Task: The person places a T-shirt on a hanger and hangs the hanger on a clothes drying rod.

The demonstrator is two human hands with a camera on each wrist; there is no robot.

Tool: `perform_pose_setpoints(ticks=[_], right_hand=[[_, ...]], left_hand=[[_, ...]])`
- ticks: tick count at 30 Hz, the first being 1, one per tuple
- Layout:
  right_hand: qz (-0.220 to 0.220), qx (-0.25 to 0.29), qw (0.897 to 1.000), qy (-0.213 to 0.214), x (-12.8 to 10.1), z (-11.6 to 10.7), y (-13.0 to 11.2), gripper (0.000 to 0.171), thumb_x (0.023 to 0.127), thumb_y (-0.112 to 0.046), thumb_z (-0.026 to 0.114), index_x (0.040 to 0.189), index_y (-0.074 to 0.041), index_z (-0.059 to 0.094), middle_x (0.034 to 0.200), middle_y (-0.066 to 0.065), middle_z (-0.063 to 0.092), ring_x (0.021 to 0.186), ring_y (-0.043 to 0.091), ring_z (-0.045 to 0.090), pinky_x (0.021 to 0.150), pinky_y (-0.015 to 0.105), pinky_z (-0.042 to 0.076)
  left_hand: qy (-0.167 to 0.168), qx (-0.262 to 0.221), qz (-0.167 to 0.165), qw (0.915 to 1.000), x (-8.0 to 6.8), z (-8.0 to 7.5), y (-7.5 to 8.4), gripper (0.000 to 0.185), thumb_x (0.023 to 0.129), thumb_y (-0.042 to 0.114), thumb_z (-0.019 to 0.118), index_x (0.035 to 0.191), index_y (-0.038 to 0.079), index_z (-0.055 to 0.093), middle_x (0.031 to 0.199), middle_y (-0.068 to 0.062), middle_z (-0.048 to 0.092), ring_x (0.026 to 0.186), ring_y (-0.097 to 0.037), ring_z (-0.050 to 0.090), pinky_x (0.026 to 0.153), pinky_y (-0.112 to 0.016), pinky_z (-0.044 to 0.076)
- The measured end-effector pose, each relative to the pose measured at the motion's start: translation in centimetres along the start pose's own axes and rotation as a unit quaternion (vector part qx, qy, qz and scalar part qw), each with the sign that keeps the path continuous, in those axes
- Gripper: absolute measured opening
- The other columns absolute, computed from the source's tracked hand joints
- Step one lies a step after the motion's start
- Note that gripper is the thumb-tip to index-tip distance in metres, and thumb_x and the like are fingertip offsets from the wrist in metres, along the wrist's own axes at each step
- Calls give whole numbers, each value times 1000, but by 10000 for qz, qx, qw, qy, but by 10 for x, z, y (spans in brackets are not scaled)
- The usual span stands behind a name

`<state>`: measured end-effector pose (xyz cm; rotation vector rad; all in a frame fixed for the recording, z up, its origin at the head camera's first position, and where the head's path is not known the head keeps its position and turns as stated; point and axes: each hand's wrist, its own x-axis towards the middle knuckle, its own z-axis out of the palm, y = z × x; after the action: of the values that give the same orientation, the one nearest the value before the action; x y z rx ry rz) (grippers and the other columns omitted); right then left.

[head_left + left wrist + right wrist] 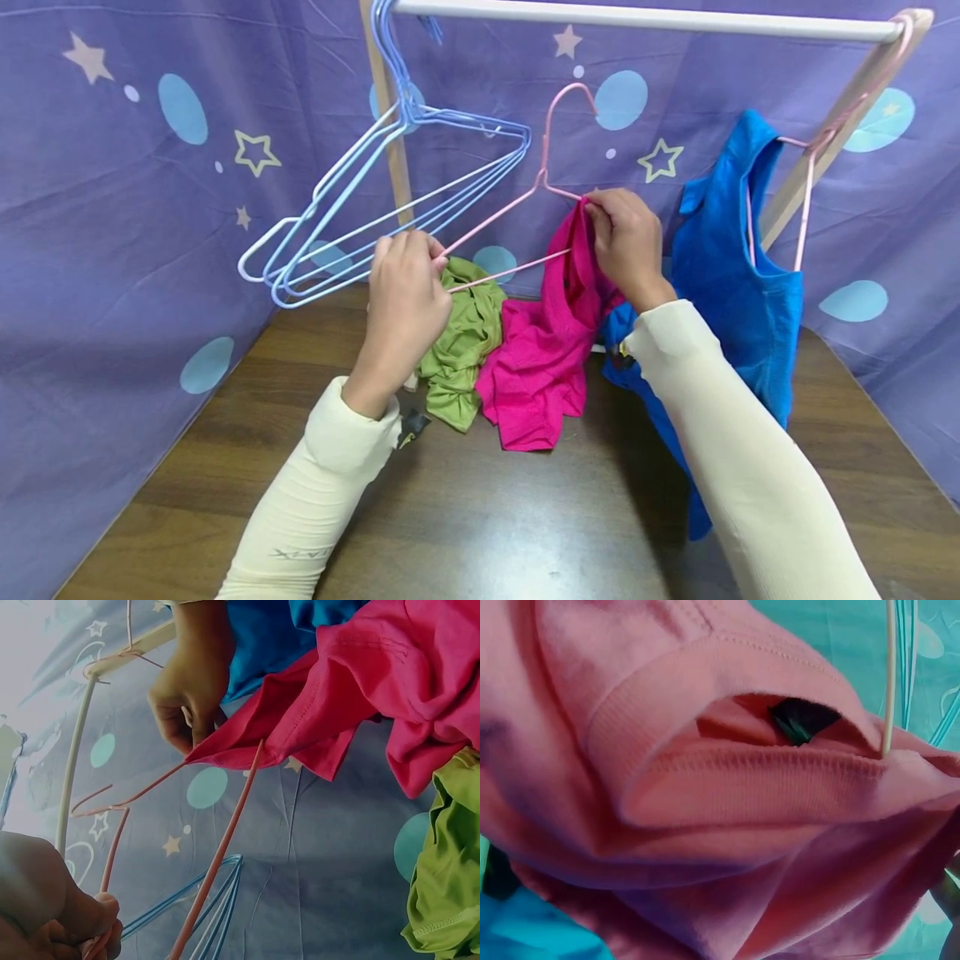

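Observation:
My left hand [408,283] grips the left corner of a pink wire hanger [501,213], seen from below as the pink wire hanger [217,855] in the left wrist view. My right hand [622,237] pinches the edge of a magenta garment [540,358] against the hanger's right arm, so part of the garment hangs from the wire. In the right wrist view the magenta garment [705,787] fills the frame, its ribbed opening around the hanger wire [889,675]. A green garment [461,342] lies crumpled on the wooden table [480,517] just under my left hand.
Several blue and white wire hangers [375,208] hang from the white rail [645,18] at left. A blue garment [738,275] hangs on another pink hanger at right, by the wooden post [832,142]. A purple star-print curtain [112,208] surrounds the table.

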<state>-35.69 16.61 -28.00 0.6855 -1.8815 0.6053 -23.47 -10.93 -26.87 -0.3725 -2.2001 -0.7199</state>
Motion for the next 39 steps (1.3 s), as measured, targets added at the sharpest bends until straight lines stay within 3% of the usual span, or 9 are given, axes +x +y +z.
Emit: perform_pose_setpoints(ticks=[11,22,33,39], right_hand=[[453,269,9986,19,-2,-3,-8,18,100,-5,62,110,6,72,108,20,73,102,36,69,95,47,52],[502,316,9972,456,-11,-3,-14,19,100,-6,63,112,4,75,110,20,75,103,35,72,93,48,54],[371,359,9976,453,-10,-1,-26,20,102,-8,62,108,6,74,106,22,74,102,37,71,93,47,54],[551,299,9961,620,-15,-1,-27,21,102,-9,62,111,6,72,111,21,74,106,36,71,96,46,54]], left_hand=[[-48,29,68,10000,3,-2,2,4,90,-7,65,92,-5,63,88,-18,63,83,-37,51,89,-46,39],[-54,57,116,9999,3,-1,2,4,89,-7,65,93,-5,64,88,-18,64,83,-37,51,87,-46,39],[-129,84,97,9998,0,2,1,8,86,-10,65,93,-5,64,89,-18,64,84,-36,50,86,-47,41],[-263,95,161,9995,-1,5,5,6,88,-7,65,93,-5,64,88,-18,63,85,-37,51,87,-48,41]])
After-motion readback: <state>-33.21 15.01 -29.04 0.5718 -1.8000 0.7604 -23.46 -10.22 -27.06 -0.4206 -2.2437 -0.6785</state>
